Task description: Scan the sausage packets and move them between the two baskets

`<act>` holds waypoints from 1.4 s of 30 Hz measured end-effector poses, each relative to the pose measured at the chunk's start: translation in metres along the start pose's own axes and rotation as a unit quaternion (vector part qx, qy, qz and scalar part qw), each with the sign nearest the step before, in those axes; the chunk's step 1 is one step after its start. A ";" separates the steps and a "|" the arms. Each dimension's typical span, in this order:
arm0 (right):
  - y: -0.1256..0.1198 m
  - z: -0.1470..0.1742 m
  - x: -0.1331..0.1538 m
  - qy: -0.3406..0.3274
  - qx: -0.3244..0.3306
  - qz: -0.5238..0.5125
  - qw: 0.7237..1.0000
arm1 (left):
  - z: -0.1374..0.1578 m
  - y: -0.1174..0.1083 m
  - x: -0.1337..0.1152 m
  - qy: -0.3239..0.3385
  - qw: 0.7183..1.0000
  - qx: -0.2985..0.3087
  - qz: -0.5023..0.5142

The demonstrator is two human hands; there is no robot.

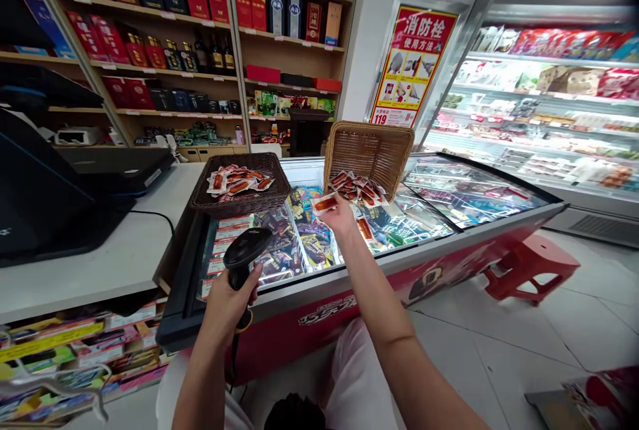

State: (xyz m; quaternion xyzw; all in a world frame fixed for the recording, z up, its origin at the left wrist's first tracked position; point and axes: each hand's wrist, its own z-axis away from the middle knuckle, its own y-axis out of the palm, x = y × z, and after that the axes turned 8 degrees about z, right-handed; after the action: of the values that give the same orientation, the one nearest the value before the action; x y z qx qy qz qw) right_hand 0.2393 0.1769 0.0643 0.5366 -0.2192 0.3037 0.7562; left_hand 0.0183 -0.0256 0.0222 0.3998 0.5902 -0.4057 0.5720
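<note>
Grip of the left hand is wrapped around the handle of a black scanner, whose head leans out over the near edge of the freezer; whether a finger presses the trigger cannot be told. The right hand has a narrower grip, thumb and fingers pinched together on one end of a small clear packet with reddish, sausage-like food inside, so that most of it sticks out uncovered to the left of the fingertips. That packet is above the freezer's glass top, just in front of a light basket, which is tilted with its mouth towards the person and has more packets gathered along its lower side. One loose packet lies on the glass beside the right wrist. Over to the left, a dark basket sits level next to the white tabletop with a pile of similar packets in it. Scanner and held packet are well apart, so the step in hand looks like handling one packet from the light basket's side while the scanner is at the ready. Any move from here seems to call for a light pinch at the end, leaving the wrapper's face clear, and for care around the tilted basket, since its packets could slide out.
</note>
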 end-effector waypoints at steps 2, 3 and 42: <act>-0.009 0.007 -0.007 0.004 0.059 0.081 0.995 | 0.003 0.000 -0.004 0.004 1.000 0.014 -0.019; -0.014 0.010 -0.010 -0.009 0.088 0.127 0.988 | 0.004 0.000 -0.006 0.005 0.999 0.028 -0.034; -0.063 -0.021 -0.010 -0.290 -0.142 0.575 0.751 | 0.005 -0.008 0.003 -0.007 0.992 0.062 -0.113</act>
State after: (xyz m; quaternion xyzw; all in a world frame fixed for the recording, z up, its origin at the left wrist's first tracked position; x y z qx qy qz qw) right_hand 0.2764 0.1797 0.0080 0.2579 -0.7360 0.4763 0.4061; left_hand 0.0121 -0.0334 0.0192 0.3627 0.6012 -0.5065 0.5004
